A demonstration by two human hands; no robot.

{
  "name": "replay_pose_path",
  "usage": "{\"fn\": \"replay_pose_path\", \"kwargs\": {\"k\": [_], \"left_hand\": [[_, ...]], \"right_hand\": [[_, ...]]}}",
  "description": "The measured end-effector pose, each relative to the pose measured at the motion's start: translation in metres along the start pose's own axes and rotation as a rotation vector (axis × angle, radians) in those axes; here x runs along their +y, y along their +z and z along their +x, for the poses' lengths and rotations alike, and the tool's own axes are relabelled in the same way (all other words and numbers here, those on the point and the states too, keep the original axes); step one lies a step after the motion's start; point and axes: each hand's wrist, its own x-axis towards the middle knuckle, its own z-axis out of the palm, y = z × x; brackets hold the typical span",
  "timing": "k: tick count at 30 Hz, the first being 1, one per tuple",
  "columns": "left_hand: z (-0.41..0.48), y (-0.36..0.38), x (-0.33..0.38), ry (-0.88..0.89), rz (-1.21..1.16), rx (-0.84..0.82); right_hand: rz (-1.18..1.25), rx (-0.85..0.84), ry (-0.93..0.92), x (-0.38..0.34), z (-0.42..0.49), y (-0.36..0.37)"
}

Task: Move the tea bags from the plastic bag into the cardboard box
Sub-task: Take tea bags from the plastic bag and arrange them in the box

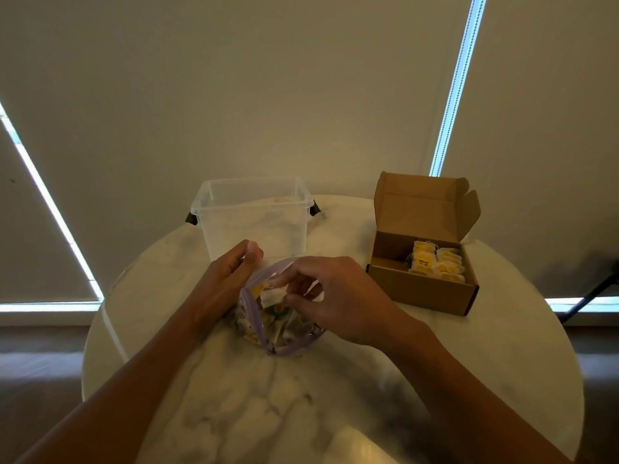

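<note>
Pinching a tea bag (pixel 273 293) at the mouth of the bag (pixel 268 333), our right hand (pixel 335 296) has thumb and forefinger closed on the pale paper while the other fingers curl loosely above. Our left hand (pixel 224 279) lies against the bag's left side and seems to grip its rim, thumb up, holding the mouth wide. More tea bags (pixel 264 321) sit heaped inside the bag, a loose jumble of yellow and white.

We judge each one to be almost weightless, soft and easily crushed or torn, with a thin string and tag that may snag on its neighbours. A light pinch on the upper edge or the tag should do; squeezing the middle risks splitting the paper. The bag itself is limp and slick film, so it probably needs a hand on it or it will slump shut.

Right of the bag and a little beyond it, well apart, the box (pixel 418 289) stands with its lid up, a row of tea bags (pixel 435 264) already filed in its right half. Just behind the bag stands a clear tub (pixel 254 222).
</note>
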Motion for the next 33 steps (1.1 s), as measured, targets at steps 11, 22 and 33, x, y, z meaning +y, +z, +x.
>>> {"fn": "replay_pose_path", "kwargs": {"k": [11,22,33], "left_hand": [[0.0,0.002,0.0,-0.03,-0.009,0.021],[-0.001,0.0,0.0,-0.047,-0.004,0.038],[-0.001,0.003,0.002,-0.078,-0.001,0.039]], "right_hand": [[0.215,0.087,0.201,0.013,-0.007,-0.019],[0.967,0.147,0.491,0.006,-0.007,-0.047],[1.533,0.235,0.559,0.01,-0.008,-0.058]]}}
